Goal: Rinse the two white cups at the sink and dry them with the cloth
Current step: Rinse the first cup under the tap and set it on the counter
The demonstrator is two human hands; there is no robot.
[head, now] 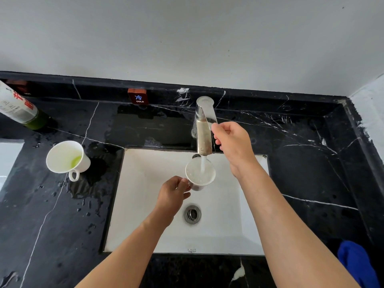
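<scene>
Glossy black marble counter [301,163], shiny metal tap [204,129], cloth [355,265]

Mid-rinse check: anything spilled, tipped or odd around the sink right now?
Yes: the second cup on the left counter has yellow-green liquid left inside, and a puddle with scattered drops wets the counter beside it.

A black stone counter [301,163] with thin white lines is seen. Water drops are spread on it at the left. A small brown sign [138,96] marked "COLD" is set at the back edge of the counter. A green bottle [20,109] with a white label is seen at the far left of the counter, near the back. A grey wall [187,38] is seen behind the counter.
</scene>
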